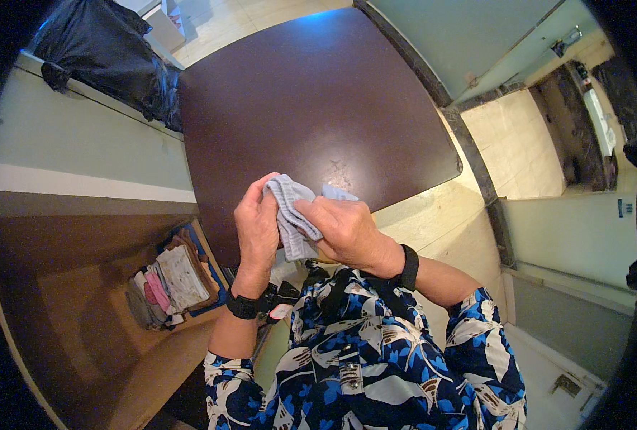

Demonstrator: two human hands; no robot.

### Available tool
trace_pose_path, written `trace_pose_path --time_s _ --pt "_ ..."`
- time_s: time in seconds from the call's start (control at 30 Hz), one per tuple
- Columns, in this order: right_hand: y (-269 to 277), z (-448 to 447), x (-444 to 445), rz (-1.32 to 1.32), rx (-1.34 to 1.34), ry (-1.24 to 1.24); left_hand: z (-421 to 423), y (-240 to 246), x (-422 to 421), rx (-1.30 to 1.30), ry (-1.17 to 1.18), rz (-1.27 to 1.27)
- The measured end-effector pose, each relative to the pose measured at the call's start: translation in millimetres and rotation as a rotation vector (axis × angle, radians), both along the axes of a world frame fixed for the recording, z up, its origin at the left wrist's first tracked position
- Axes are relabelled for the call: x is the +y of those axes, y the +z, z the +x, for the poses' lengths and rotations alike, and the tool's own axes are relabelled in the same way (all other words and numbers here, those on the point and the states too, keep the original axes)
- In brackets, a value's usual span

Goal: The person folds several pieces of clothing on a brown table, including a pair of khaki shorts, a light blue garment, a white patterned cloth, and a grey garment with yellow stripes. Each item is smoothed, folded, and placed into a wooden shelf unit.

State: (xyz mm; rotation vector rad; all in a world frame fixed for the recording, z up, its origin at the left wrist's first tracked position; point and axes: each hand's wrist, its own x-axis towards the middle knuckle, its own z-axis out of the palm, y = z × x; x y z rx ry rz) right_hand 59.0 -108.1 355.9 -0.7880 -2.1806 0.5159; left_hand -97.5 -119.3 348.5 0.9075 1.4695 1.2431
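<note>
A light blue-grey knitted cloth item (291,209), its ribbed edge folded over, is held between both hands above the near edge of a dark brown table (307,102). My left hand (257,226) grips its left side, thumb against the cloth. From the right, my right hand (345,231) pinches the folded layers, with the thumb lying on top. A bit of pale blue fabric (340,193) shows just beyond the right hand; whether it belongs to the same item I cannot tell. Both wrists wear black bands.
An open wooden cabinet compartment (60,290) at the left holds a stack of folded clothes (181,279). A black plastic bag (103,59) lies at the back left, beside the table. Glass panels (490,43) with dark stone edging border the right side, and tiled floor (453,226) shows there.
</note>
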Motion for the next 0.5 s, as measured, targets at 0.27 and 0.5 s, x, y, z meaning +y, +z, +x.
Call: trace_pose_path --time_s 0.27,0.5 --pt "2 2 -5 -0.051 -0.046 0.029 -2 4 -1 -0.045 0.035 -0.06" --pt "-13 -1 -2 -0.046 -0.018 0.021 2 12 -3 -0.22 0.079 -0.07"
